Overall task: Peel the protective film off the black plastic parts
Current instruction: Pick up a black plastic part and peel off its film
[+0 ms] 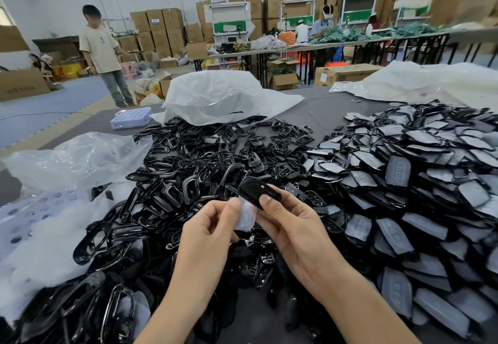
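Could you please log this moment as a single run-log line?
step: peeling | right hand: grips black part | left hand: pinches protective film, pulled off part's face | pile at right: parts with film on

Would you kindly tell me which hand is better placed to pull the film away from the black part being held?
Probably the left hand: it pinches the white film, while the right hand grips the black part and can steady it.

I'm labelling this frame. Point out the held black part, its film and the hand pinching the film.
black part (257, 190), head view, its top face
film (245, 218), head view, middle of the whitish sheet
left hand (210, 225), head view, middle of the hand
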A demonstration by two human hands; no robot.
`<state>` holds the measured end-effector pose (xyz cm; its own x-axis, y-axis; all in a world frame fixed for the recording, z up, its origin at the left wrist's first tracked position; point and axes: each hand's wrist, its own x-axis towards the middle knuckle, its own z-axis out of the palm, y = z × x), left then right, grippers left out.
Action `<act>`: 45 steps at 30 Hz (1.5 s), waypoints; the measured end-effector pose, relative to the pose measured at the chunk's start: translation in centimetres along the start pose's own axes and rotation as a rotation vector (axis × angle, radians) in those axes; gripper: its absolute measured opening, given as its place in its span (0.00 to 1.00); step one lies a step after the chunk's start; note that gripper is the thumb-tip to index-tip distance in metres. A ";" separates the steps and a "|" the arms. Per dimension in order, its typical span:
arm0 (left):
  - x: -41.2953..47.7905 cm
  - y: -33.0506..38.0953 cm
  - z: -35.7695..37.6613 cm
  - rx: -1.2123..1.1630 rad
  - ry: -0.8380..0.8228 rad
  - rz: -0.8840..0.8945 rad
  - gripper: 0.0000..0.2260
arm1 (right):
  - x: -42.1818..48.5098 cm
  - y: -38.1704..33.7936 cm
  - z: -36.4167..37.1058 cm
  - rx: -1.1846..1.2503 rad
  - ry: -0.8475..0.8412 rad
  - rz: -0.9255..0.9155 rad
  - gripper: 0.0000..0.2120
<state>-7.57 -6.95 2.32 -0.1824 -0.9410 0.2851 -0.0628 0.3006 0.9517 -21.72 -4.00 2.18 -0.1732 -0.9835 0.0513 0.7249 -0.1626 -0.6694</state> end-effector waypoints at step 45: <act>0.1 -0.9 -1.4 0.673 0.099 0.877 0.06 | -0.9 -1.4 0.6 0.049 -0.044 0.152 0.06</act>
<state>-6.17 -7.57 1.64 -0.3472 -0.3598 0.8660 -0.4762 0.8632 0.1677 -22.21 -2.98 3.51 -0.0303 -0.9994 -0.0149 0.7725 -0.0139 -0.6348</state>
